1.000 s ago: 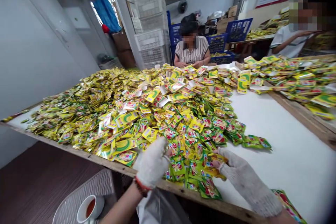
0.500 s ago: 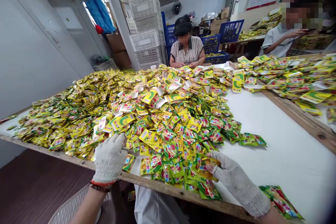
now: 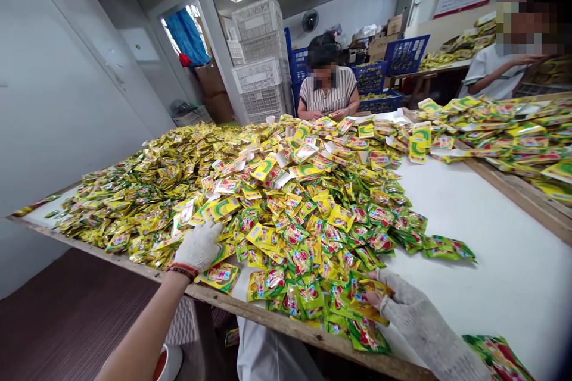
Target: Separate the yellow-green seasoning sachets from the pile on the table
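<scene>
My left hand (image 3: 199,245), in a white knit glove, reaches over the near edge of the heap, its fingers stretched toward a yellow carton (image 3: 220,208). The fingertips are partly hidden, and I cannot tell whether they touch it. Just below that hand lies a yellow-green candy packet (image 3: 220,275). My right hand (image 3: 413,312) wears a similar glove with bare thumb and fingertips showing. It is closed on a yellow candy packet (image 3: 367,293) at the heap's right front. More green packets (image 3: 297,294) lie in front of me.
A heap of small packets (image 3: 134,190) covers the table's left side; small open cartons lie across its middle. A wooden rail (image 3: 513,190) divides the white tabletop (image 3: 451,202). One co-worker (image 3: 330,92) sits opposite, another person at right. Crates (image 3: 259,59) stand behind.
My left hand has reached forward to the yellow carton, uncovering more of the packet below. The right hand keeps hold of its packet. The view has shifted slightly left.
</scene>
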A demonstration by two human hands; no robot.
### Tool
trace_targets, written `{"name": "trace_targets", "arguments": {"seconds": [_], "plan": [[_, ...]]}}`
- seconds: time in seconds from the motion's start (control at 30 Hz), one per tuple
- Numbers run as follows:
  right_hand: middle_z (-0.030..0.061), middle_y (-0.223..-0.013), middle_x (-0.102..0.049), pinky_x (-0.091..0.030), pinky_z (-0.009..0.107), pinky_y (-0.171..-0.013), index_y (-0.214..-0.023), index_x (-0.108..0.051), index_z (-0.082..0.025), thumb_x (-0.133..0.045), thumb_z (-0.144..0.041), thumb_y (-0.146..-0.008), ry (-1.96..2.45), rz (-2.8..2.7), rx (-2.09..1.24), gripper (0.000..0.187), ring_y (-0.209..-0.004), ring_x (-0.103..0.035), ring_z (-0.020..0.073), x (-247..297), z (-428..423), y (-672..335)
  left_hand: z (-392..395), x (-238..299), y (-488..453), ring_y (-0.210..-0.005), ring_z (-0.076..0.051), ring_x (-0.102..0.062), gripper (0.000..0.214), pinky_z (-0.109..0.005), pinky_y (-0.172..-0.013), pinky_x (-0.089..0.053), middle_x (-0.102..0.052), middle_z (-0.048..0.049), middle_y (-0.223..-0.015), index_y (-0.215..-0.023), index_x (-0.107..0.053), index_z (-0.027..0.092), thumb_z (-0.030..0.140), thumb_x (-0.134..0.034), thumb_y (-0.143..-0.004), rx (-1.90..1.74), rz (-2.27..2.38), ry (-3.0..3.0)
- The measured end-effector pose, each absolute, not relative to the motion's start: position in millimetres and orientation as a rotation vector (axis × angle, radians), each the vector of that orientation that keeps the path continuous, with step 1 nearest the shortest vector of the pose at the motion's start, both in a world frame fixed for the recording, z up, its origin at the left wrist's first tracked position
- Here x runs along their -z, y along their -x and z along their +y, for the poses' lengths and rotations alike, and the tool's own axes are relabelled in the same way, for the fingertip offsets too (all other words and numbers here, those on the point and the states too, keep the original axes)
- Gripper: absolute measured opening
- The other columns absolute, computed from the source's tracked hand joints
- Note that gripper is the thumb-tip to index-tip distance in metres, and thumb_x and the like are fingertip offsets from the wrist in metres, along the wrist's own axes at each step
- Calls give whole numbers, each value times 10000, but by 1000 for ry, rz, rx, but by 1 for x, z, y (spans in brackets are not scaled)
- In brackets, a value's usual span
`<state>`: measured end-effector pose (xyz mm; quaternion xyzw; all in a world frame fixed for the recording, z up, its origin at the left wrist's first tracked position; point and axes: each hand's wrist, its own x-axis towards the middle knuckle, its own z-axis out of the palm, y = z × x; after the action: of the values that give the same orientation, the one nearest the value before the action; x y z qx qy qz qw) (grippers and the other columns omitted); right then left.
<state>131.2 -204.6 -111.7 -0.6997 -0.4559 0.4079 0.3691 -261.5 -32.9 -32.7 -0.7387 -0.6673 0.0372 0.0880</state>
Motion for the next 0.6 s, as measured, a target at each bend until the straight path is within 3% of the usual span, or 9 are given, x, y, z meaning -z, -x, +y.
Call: {"name": "trace_targets", "arguments": {"seconds": [0.13, 0.23, 0.33, 0.43, 0.5, 0.6], "plan": [[81, -1175, -620, -519, 256, -955, -1084, -627, -160, -593, -547, -654, 1812, -1156, -986, 579, -1063, -606, 198, 117, -207, -133, -14, 28, 252, -1028, -144, -535, 419, -270, -901, -406, -573, -51, -1134, -1115, -542, 264, 313, -389, -728, -71, -1965, 2210], [92, -1180, -617, -550, 249, -891, -1135, -594, -159, -587, -568, -660, 1748, -1106, -1086, 627, -1017, -628, 194, 125, -208, -138, 3, 22, 248, -1112, -167, -500, 470, -289, -962, -394, -521, -68, -1230, -1185, -494, 244, 365, -335, -760, 11, -1981, 2146], [99, -1193, -608, -565, 243, -844, -1171, -558, -154, -570, -573, -664, 1721, -1071, -1182, 658, -978, -641, 185, 125, -208, -139, 19, 19, 242, -1197, -238, -449, 578, -377, -1037, -349, -463, -117, -1309, -1264, -429, 202, 353, -423, -706, 63, -2015, 2069], [94, -1245, -576, -555, 215, -865, -1175, -554, -147, -580, -560, -651, 1755, -1089, -1183, 668, -1044, -620, 179, 117, -211, -139, 28, 18, 237, -1136, -258, -497, 567, -414, -1005, -367, -531, -153, -1222, -1200, -482, 169, 374, -476, -671, 87, -2071, 2043], [99, -1221, -591, -557, 218, -854, -1193, -540, -136, -578, -558, -652, 1755, -1094, -1217, 687, -1013, -630, 174, 113, -213, -138, 27, 18, 235, -1018, -235, -557, 529, -382, -911, -419, -596, -151, -1094, -1169, -500, 173, 421, -417, -708, 119, -2129, 2033], [106, -1171, -613, -561, 238, -819, -1214, -518, -122, -555, -557, -670, 1730, -1062, -1248, 698, -941, -642, 164, 111, -214, -134, 14, 20, 229, -880, -132, -587, 503, -237, -783, -445, -628, -71, -1011, -1226, -445, 257, 429, -274, -785, 184, -2159, 2118]]}}
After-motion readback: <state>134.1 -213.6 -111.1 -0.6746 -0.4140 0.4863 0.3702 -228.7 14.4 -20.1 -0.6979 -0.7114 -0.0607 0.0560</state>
